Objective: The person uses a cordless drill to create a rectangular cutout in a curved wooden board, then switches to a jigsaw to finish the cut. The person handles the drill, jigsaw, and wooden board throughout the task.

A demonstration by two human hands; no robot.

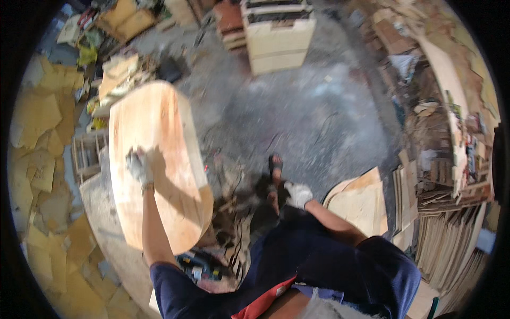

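A large pale wooden panel (154,122) with rounded ends and a thick side edge lies on the left. My left hand (140,167), in a light work glove with dark fingertips, is over its middle and casts a long shadow across the wood. Its fingers look bunched; whatever they may hold is hidden. Away from the panel, my right hand (298,195), also gloved, hangs in front of my body above my legs. Motion blur and the dark clothing behind it obscure its fingers.
A pale box-like wooden piece (279,48) stands on the grey floor (329,127) ahead. Curved wooden pieces (361,202) lie right of me. Stacked boards (449,250) line the right side. Beside the panel's near end sits a dark blue power tool (199,267), among scraps.
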